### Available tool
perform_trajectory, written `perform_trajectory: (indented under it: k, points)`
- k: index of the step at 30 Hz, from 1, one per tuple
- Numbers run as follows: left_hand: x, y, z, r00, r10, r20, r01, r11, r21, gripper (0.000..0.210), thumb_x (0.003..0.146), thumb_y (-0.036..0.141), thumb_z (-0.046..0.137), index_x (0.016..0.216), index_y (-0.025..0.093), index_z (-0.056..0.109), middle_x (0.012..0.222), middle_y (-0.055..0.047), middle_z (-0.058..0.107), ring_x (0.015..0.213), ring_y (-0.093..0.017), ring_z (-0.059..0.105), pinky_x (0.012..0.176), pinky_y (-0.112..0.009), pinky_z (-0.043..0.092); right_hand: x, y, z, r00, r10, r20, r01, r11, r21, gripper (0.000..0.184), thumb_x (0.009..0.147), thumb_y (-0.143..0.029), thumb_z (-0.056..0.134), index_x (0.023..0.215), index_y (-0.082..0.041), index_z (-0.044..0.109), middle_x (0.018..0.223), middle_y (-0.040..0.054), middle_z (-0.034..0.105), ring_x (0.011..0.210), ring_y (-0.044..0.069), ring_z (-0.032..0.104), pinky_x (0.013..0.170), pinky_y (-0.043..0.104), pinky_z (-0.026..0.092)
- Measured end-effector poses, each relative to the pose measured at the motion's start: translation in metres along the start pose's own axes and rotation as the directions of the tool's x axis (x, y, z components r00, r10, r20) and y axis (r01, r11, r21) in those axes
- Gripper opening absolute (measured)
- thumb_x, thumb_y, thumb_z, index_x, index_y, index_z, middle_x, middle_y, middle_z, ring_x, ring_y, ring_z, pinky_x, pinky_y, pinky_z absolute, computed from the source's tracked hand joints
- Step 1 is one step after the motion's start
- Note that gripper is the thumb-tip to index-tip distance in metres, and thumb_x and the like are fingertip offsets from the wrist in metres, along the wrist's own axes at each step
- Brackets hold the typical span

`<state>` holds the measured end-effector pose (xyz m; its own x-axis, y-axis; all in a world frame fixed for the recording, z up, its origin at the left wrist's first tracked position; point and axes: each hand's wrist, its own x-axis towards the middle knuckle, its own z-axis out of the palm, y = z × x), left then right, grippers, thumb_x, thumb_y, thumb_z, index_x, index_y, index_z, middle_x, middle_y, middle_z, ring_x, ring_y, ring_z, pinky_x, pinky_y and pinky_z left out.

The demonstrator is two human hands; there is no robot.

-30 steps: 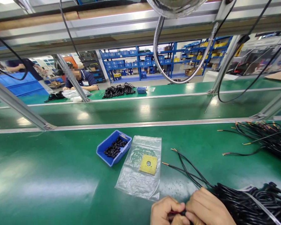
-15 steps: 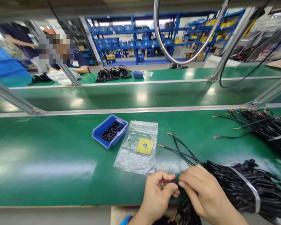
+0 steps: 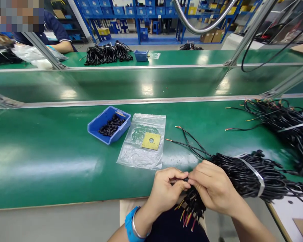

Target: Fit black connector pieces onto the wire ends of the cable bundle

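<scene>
My left hand (image 3: 168, 188) and my right hand (image 3: 212, 188) meet close together above the front edge of the bench. Both are closed in a pinch on a thin black cable (image 3: 184, 180), mostly hidden by the fingers. Below them hangs a bunch of black cables (image 3: 195, 201) with red and yellow wire ends, over my lap. Just right of my right hand lies a thick tied bundle of black cables (image 3: 242, 174). A few of its cables (image 3: 189, 144) stretch out left with bare copper-coloured tips.
A blue bin (image 3: 96, 129) holds small black parts (image 3: 112, 126). Beside it a clear plastic bag (image 3: 133, 156) lies flat under a yellow square pad (image 3: 150, 141) with a hole. Another cable bundle (image 3: 293, 134) is at the right. Across the bench sits a person (image 3: 58, 30).
The view has tilted down and shifted, so my lap and the hanging wire ends now show. My hands stay pinched together on the cable, with little change in grip.
</scene>
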<state>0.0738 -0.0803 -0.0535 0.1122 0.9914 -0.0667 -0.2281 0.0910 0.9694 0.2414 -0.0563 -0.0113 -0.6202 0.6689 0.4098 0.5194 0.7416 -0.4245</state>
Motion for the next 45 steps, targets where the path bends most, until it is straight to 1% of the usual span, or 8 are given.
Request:
perform_trajectory:
  k: [5, 10, 19, 25, 31, 39, 42, 45]
  points:
    - [0.001, 0.001, -0.001, 0.994, -0.111, 0.008, 0.112, 0.992, -0.061, 0.019, 0.067, 0.019, 0.082, 0.083, 0.012, 0.076, 0.071, -0.006, 0.075, 0.058, -0.017, 0.069, 0.060, -0.026, 0.057, 0.000, 0.001, -0.002, 0.999, 0.015, -0.032, -0.015, 1.000, 0.004, 0.022, 0.093, -0.009, 0.046, 0.080, -0.017, 0.061, 0.068, 0.0015, 0.058, 0.061, 0.013, 0.048, 0.062, 0.029, 0.034]
    - [-0.001, 0.002, -0.008, 0.998, -0.058, -0.028, 0.054, 0.993, -0.102, 0.040, 0.066, 0.015, 0.083, 0.104, 0.013, 0.070, 0.083, -0.006, 0.075, 0.076, -0.017, 0.071, 0.071, -0.025, 0.058, 0.000, 0.001, -0.006, 0.999, 0.021, -0.039, -0.022, 0.999, -0.031, 0.017, 0.094, -0.012, 0.048, 0.085, -0.016, 0.062, 0.070, 0.0016, 0.060, 0.062, 0.013, 0.048, 0.063, 0.029, 0.036]
    - [-0.003, 0.005, -0.007, 0.996, -0.055, -0.069, 0.038, 0.976, -0.215, 0.023, 0.075, 0.016, 0.076, 0.094, 0.014, 0.062, 0.079, -0.004, 0.074, 0.068, -0.014, 0.071, 0.068, -0.026, 0.062, -0.004, 0.004, -0.006, 0.998, 0.045, 0.042, -0.041, 0.995, -0.090, 0.019, 0.097, -0.016, 0.047, 0.086, -0.016, 0.063, 0.072, 0.0034, 0.061, 0.067, 0.015, 0.053, 0.066, 0.030, 0.038]
    - [-0.004, 0.002, -0.012, 1.000, -0.020, 0.017, 0.024, 0.949, -0.314, 0.027, 0.074, 0.006, 0.066, 0.100, 0.014, 0.063, 0.084, -0.004, 0.075, 0.073, -0.014, 0.072, 0.071, -0.025, 0.061, -0.004, 0.005, -0.009, 0.996, 0.030, 0.089, -0.024, 0.998, -0.061, 0.023, 0.097, -0.015, 0.043, 0.087, -0.016, 0.063, 0.070, 0.0015, 0.060, 0.067, 0.014, 0.052, 0.066, 0.030, 0.037]
    - [-0.001, 0.002, -0.013, 0.994, -0.106, 0.031, 0.108, 0.882, -0.459, 0.021, 0.080, 0.022, 0.064, 0.099, 0.013, 0.062, 0.084, -0.005, 0.074, 0.070, -0.018, 0.073, 0.062, -0.027, 0.061, -0.006, 0.004, -0.013, 0.981, 0.039, 0.189, -0.036, 0.999, -0.018, 0.022, 0.095, -0.010, 0.042, 0.093, -0.016, 0.063, 0.074, 0.0022, 0.059, 0.069, 0.015, 0.050, 0.067, 0.031, 0.036]
    - [-0.005, -0.001, -0.014, 0.994, -0.085, 0.073, 0.103, 0.953, -0.286, 0.024, 0.093, 0.035, 0.056, 0.099, 0.014, 0.063, 0.083, -0.007, 0.073, 0.073, -0.018, 0.071, 0.068, -0.029, 0.058, -0.002, -0.005, -0.020, 0.978, 0.057, 0.202, -0.064, 0.997, 0.029, 0.023, 0.091, -0.011, 0.041, 0.087, -0.017, 0.063, 0.072, 0.0028, 0.059, 0.067, 0.016, 0.051, 0.067, 0.032, 0.039]
    - [-0.007, 0.006, -0.013, 0.981, -0.035, 0.191, 0.036, 0.999, -0.001, 0.031, 0.098, 0.037, 0.045, 0.098, 0.014, 0.066, 0.087, -0.009, 0.073, 0.080, -0.021, 0.070, 0.075, -0.031, 0.055, -0.001, -0.008, -0.019, 0.990, 0.056, 0.130, -0.066, 0.995, 0.079, 0.023, 0.087, -0.009, 0.040, 0.085, -0.017, 0.062, 0.077, 0.0048, 0.060, 0.071, 0.016, 0.054, 0.068, 0.032, 0.043]
    - [-0.008, 0.014, -0.008, 0.917, 0.028, 0.397, -0.168, 0.932, 0.321, 0.027, 0.096, 0.029, 0.047, 0.089, 0.016, 0.070, 0.082, -0.007, 0.073, 0.079, -0.022, 0.069, 0.075, -0.030, 0.051, 0.005, -0.008, -0.010, 0.994, 0.099, -0.050, -0.102, 0.993, -0.064, 0.018, 0.088, -0.011, 0.044, 0.087, -0.015, 0.062, 0.096, 0.0121, 0.063, 0.088, 0.021, 0.058, 0.078, 0.035, 0.048]
